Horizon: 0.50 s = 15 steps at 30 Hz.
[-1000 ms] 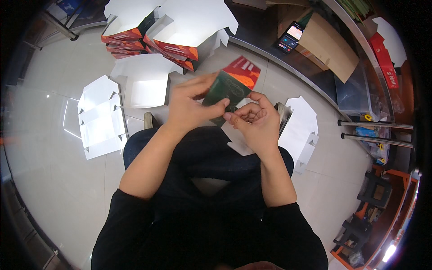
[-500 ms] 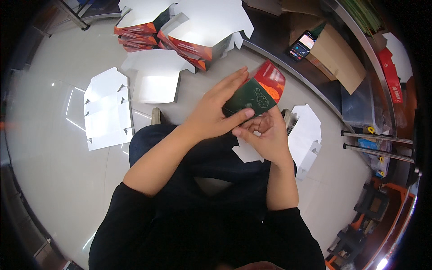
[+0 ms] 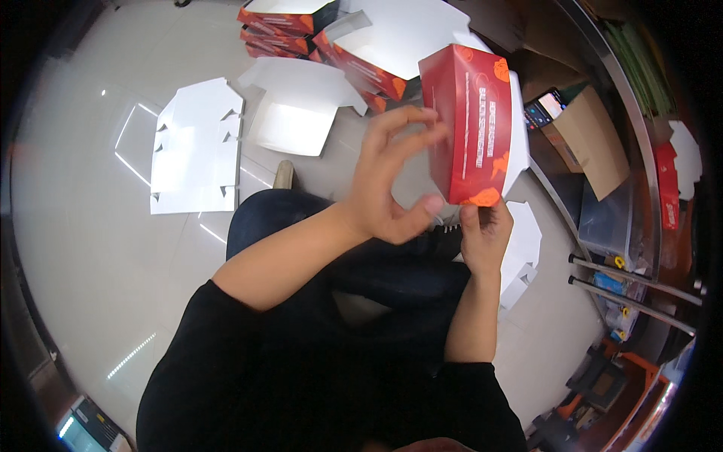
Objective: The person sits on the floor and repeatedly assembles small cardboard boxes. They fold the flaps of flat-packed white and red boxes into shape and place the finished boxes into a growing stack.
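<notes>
A red folded carton (image 3: 476, 128) with orange figures and pale print stands tilted up in front of me. My right hand (image 3: 486, 233) pinches its lower end between thumb and fingers. Just left of the carton, my left hand (image 3: 392, 177) has its thumb and fingers spread, with nothing held in them. Its fingertips come close to the carton's left side; whether they touch I cannot tell. White flaps show behind the carton's right edge. Beyond my right hand, a flat white carton blank (image 3: 523, 237) is partly hidden.
Flat white blanks (image 3: 197, 151) lie on the floor at left. A part-folded white carton (image 3: 294, 124) sits ahead, before stacked red cartons (image 3: 277, 41). At right, a phone (image 3: 544, 111) and brown cardboard (image 3: 595, 143) rest on a low metal shelf. Metal bars (image 3: 633, 277) jut out below.
The carton has been raised and turned from its dark green side to its red printed side. My left hand has let go of it. The view has shifted slightly.
</notes>
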### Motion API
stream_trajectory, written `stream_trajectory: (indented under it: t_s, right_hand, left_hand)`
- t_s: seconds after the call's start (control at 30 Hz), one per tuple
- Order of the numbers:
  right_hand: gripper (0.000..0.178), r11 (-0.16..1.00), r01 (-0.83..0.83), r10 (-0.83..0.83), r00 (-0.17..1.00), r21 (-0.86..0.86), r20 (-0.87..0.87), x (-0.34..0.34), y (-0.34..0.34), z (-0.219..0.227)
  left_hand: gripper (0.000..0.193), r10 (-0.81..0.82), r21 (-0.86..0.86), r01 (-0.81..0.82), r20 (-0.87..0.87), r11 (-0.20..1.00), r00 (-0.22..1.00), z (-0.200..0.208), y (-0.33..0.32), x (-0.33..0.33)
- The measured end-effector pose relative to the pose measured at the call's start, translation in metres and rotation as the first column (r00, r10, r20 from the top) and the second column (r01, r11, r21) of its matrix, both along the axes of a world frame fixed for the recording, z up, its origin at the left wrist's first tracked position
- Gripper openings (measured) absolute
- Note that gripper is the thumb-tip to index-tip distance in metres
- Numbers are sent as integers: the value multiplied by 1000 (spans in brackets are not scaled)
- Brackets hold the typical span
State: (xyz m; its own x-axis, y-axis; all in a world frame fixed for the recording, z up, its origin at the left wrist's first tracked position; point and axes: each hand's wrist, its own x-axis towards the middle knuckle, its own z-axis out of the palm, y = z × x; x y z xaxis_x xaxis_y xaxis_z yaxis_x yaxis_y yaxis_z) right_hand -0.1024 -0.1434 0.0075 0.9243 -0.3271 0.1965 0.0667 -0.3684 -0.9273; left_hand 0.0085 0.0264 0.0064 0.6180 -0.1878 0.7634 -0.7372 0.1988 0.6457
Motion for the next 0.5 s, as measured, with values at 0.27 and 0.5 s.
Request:
stream_trajectory:
  t_s: [0.27,0.5]
  right_hand:
    - [37,774,-12,109,987,-633,114,33,40,-32]
    - [30,474,-241,358,932,-847,-65,114,102,-54]
  left_hand:
    - [43,-31,-243,147,427,959,904,21,9,-52]
    - [35,-87,-315,187,306,930,948,23,8,-51]
